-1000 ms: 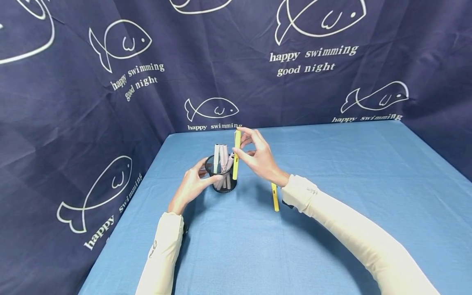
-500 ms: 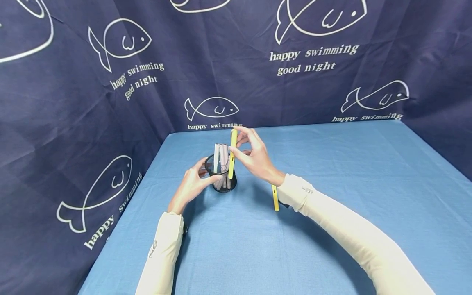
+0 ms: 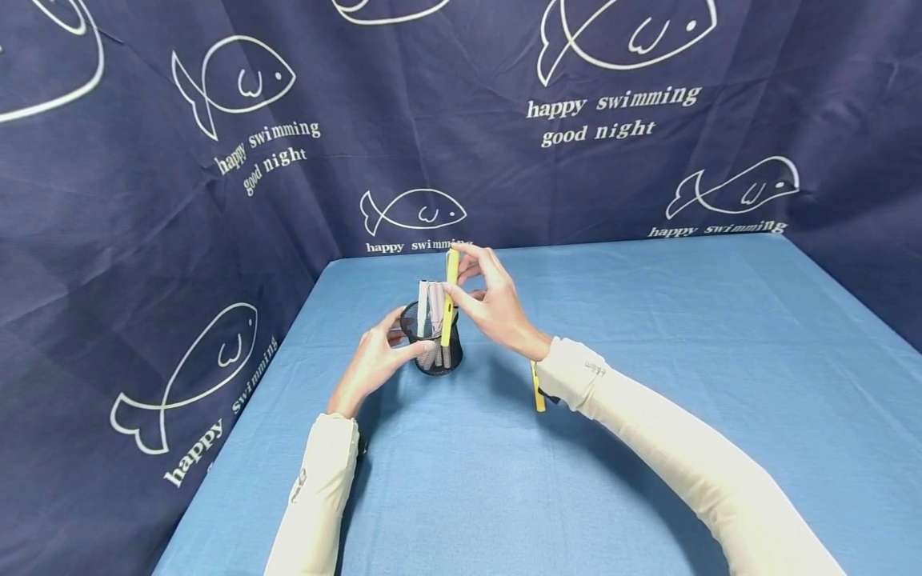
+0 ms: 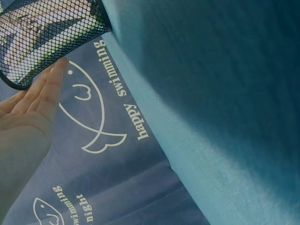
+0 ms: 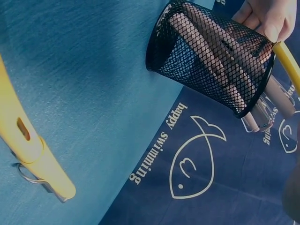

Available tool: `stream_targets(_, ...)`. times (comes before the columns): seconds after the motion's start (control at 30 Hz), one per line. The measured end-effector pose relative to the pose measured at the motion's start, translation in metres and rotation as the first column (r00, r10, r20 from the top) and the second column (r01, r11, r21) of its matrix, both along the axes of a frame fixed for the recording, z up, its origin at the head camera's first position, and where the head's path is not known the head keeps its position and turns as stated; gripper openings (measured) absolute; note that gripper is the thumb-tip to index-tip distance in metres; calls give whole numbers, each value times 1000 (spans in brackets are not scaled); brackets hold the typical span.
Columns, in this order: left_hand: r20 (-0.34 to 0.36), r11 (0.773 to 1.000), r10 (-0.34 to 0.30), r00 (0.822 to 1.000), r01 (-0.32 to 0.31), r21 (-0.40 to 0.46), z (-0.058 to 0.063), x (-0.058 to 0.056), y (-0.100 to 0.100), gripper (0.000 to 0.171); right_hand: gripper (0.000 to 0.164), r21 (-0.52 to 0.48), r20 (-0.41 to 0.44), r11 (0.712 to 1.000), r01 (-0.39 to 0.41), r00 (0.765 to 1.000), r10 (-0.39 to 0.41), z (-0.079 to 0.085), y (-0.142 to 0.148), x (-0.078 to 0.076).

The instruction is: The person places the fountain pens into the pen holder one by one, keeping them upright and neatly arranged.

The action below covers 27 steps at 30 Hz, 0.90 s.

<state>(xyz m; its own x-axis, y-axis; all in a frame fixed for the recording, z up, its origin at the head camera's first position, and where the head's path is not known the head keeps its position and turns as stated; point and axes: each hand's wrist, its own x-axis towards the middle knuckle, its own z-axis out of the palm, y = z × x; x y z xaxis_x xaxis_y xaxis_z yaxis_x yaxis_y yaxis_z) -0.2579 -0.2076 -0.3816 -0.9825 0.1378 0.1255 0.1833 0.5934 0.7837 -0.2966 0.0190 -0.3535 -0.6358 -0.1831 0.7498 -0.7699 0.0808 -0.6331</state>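
My left hand [image 3: 374, 356] holds a black mesh pen cup [image 3: 432, 365], thumb at the near side of the rim and fingers on the left. Several pale pink and whitish pens [image 3: 435, 300] stand in it. My right hand [image 3: 499, 308] pinches a yellow pen [image 3: 450, 308] between thumb and fingers, nearly upright. In the right wrist view, the lower end of that yellow pen [image 5: 287, 63] appears right at the cup's rim, close to the left thumb. The left wrist view has the left fingers [image 4: 47, 93] against the mesh wall.
A second yellow pen [image 3: 539, 392], with a metal clip, lies on the blue cloth-covered table [image 3: 461, 480], partly hidden by the right cuff in the head view. Behind the table hangs a dark blue curtain [image 3: 497, 184] printed with white fish.
The right hand has moved slightly left with the yellow pen, from the cup's right side to over its rim. The left hand and the cup have stayed put.
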Motion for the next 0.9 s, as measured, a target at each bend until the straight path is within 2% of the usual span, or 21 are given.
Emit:
stream_targets(0.5, 7, 1000, -1, 1000, 1, 10, 0, -1, 0, 90, 55, 8, -46, 1000, -14, 999, 15, 7, -4, -3)
stream_targets(0.9, -6, 1000, 2, 1000, -2, -11, -2, -3, -1, 90, 54, -15, -23, 1000, -19, 1000, 18, 8, -10, -5)
